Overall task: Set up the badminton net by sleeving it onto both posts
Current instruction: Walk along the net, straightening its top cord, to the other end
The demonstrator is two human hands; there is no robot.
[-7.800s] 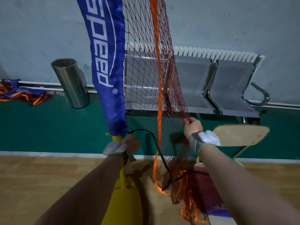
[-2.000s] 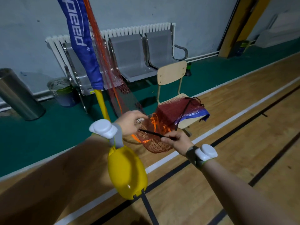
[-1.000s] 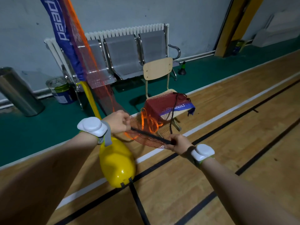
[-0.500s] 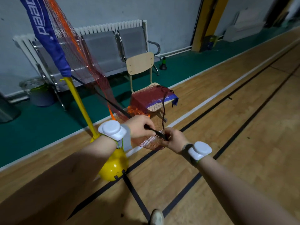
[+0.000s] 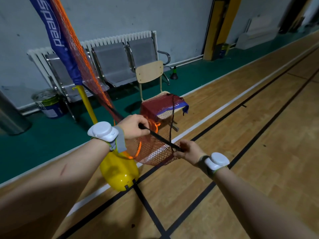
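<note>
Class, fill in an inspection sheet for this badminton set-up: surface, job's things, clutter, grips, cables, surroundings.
Surface: wooden court floor with black and white lines; green strip by the wall.
Job's things: blue sleeve is on the yellow post, set in a yellow base; the rest of the net lies bunched on a wooden chair.
Clutter: paint bucket, metal bin, small cone.
Grips: left hand and right hand both hold the black cord.
Cables: black cord taut between the hands; no electric cables seen.
Surroundings: metal bench seats, radiator, grey wall.
</note>
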